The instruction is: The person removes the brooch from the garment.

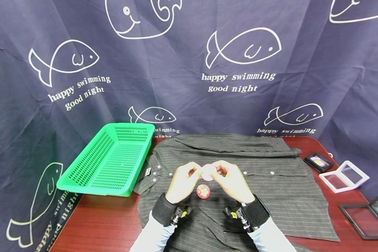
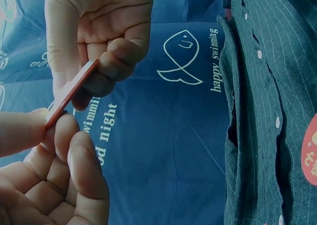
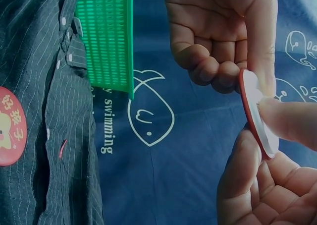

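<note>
Between both hands a small round badge (image 1: 209, 172) is held up, its white back towards the head camera. A red rim edges this badge (image 2: 74, 93) in the left wrist view. My left hand (image 1: 183, 182) pinches it between thumb and fingers on one side. On the opposite side, thumb and fingers of my right hand (image 1: 232, 180) pinch it too; the right thumb lies on the white face in the right wrist view. Below the hands, a red round badge (image 1: 203, 191) with a yellow star figure lies face up on a dark striped shirt (image 1: 280, 199).
The shirt is spread over a reddish-brown table (image 1: 104, 217). At the left stands a green plastic basket (image 1: 138, 157). A small black case (image 1: 318, 162), an open white frame (image 1: 334, 189) and an open dark frame (image 1: 362, 234) lie along the right side. A fish-print curtain (image 1: 189, 63) hangs behind.
</note>
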`<state>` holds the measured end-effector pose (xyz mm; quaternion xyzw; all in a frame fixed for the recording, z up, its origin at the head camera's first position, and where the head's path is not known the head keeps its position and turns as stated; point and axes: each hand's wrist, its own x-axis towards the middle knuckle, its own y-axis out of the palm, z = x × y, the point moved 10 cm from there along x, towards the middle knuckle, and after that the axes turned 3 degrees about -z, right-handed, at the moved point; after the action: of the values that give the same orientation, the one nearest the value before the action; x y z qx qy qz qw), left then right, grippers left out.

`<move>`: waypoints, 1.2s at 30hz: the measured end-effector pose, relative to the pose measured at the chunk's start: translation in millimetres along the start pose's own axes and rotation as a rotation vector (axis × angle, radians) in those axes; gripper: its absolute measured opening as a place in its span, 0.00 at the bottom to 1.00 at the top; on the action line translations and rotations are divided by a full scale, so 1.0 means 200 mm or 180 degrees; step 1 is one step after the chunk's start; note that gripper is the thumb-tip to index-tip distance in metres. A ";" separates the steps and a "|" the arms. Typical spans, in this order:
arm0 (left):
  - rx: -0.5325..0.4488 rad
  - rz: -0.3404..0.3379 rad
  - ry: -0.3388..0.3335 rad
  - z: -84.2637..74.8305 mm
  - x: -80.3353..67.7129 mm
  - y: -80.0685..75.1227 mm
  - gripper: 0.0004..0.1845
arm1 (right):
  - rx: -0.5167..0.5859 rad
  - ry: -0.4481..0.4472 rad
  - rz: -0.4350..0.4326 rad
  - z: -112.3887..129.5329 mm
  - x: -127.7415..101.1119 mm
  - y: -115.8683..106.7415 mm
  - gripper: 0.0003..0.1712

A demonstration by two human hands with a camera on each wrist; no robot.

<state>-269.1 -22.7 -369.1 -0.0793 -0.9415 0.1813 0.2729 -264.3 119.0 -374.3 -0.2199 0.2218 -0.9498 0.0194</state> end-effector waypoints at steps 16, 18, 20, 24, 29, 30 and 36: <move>-0.0014 -0.0021 -0.0017 0.02 0.00 0.00 0.09 | 0.0125 -0.0080 -0.0010 0.02 0.00 -0.01 0.07; -0.0022 -0.0030 -0.0034 0.02 0.00 0.00 0.09 | 0.0161 -0.0069 -0.0002 0.02 0.00 -0.01 0.06; -0.0011 -0.0028 -0.0046 0.02 0.00 0.00 0.09 | 0.0162 -0.0049 -0.0007 0.01 0.00 -0.01 0.06; 0.0031 -0.0002 -0.0053 0.03 0.00 0.01 0.09 | 0.0128 -0.0001 -0.0018 0.00 0.00 -0.01 0.06; 0.0062 0.0012 -0.0024 0.02 0.00 0.01 0.10 | 0.0069 0.0005 -0.0032 0.00 0.00 -0.01 0.06; 0.0075 0.0007 -0.0015 0.02 0.00 0.01 0.10 | 0.0055 0.0002 -0.0036 0.00 0.00 -0.01 0.05; 0.0074 0.0016 0.0006 0.02 0.00 0.01 0.10 | 0.0073 0.0010 -0.0040 -0.01 0.00 -0.01 0.05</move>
<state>-270.6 -21.7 -372.8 -0.0787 -0.9388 0.1929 0.2743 -265.0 121.9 -374.3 -0.2196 0.2095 -0.9527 0.0156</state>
